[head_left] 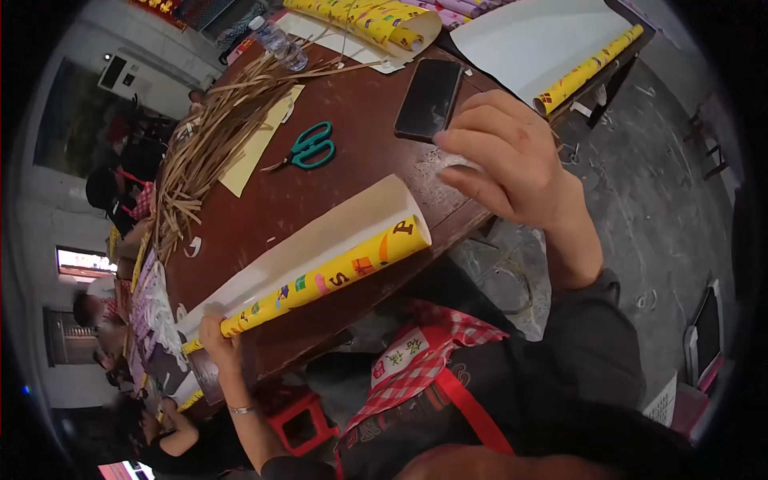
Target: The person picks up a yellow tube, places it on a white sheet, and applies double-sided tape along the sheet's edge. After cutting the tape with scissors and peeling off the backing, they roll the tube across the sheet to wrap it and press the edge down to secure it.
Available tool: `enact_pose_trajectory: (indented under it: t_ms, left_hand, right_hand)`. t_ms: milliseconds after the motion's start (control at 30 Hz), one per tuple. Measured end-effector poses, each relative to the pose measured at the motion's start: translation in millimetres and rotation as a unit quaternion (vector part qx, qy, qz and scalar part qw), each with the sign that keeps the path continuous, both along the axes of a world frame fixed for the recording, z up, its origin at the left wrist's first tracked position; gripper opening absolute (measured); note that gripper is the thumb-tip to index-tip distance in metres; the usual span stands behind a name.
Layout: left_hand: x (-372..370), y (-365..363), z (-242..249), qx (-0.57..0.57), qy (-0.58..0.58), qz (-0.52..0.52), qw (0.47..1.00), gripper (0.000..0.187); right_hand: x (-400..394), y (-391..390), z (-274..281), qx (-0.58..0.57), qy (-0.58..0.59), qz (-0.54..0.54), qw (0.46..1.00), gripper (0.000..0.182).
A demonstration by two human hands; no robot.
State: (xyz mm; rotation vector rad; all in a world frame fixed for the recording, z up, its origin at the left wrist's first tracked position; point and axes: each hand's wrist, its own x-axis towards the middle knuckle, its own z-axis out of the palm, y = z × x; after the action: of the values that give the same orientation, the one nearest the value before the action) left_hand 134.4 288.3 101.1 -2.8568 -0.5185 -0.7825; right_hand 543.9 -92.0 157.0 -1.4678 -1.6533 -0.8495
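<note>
A sheet of yellow wrapping paper [320, 284] with colourful printed pictures lies partly rolled along the near table edge, its plain pale inside [320, 224] facing up behind the roll. At the roll's left end, my left hand [218, 340] is closed around the paper. My right hand [512, 156] is raised beyond the roll's right end, close to a black phone [428, 98]. Its fingers are half curled, with a gap to the thumb and nothing seen between them. Teal-handled scissors [310, 146] lie on the table behind the paper.
Brown paper strips [212, 140] are heaped at the table's left, beside a plastic bottle [280, 44]. More yellow rolls [376, 24] lie at the far side, and another [592, 68] at the right. A red stool [302, 420] stands below; other people [160, 432] sit at left.
</note>
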Motion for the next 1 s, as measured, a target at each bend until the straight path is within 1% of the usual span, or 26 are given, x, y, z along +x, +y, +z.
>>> enact_pose_trajectory:
  t_ms: [33,67,133,200,267,333,467,533,600,667,767,833,867,967,1000]
  left_hand:
    - [3,-2,5,-0.014,0.017,0.004,1.0,0.019]
    - [4,-2,8,-0.03,0.034,0.01,0.999,0.019]
    - [5,2,14,-0.041,0.058,0.015,0.997,0.02]
    - [8,2,18,-0.059,0.058,-0.05,0.995,0.021]
    - [14,-3,23,-0.063,0.068,-0.06,0.994,0.021]
    - [17,-7,24,-0.088,0.078,-0.019,0.993,0.019]
    - [24,-16,27,-0.111,0.075,-0.028,0.991,0.019]
    - [24,-19,29,-0.138,0.101,-0.009,0.985,0.019]
    - [24,-17,29,-0.13,0.105,-0.019,0.986,0.019]
    - [24,-17,28,-0.122,0.107,-0.03,0.986,0.019]
    - [27,-19,31,-0.152,0.126,-0.029,0.98,0.02]
    - [30,-21,33,-0.16,0.126,-0.028,0.979,0.021]
    - [30,-22,34,-0.161,0.124,-0.028,0.979,0.021]
    - [29,-25,34,-0.154,0.124,-0.026,0.98,0.023]
    - [28,-26,32,-0.136,0.109,-0.028,0.984,0.023]
  right_hand:
    - [-1,0,-3,0.007,0.001,0.013,1.0,0.04]
    - [-1,-1,-5,0.015,0.011,0.004,1.0,0.04]
    - [2,-5,-9,-0.023,0.016,0.039,0.999,0.039]
    - [2,-7,-12,-0.041,0.029,0.032,0.998,0.04]
    - [0,-5,-14,-0.072,0.007,0.034,0.997,0.04]
    - [-3,-2,-12,-0.082,0.006,0.041,0.996,0.04]
    - [-2,11,-10,-0.102,-0.016,0.075,0.992,0.036]
    - [-4,16,-9,-0.109,-0.038,0.07,0.991,0.035]
    - [-7,19,-8,-0.118,-0.06,0.066,0.989,0.034]
    - [-10,21,-3,-0.171,-0.071,0.08,0.979,0.033]
    - [-16,28,-4,-0.162,-0.102,0.055,0.98,0.031]
    - [-18,29,-6,-0.148,-0.097,0.054,0.983,0.03]
    - [-19,29,-6,-0.134,-0.092,0.052,0.985,0.028]
    - [-19,26,-7,-0.145,-0.077,0.025,0.986,0.027]
    - [-19,27,-9,-0.145,-0.077,0.024,0.986,0.027]
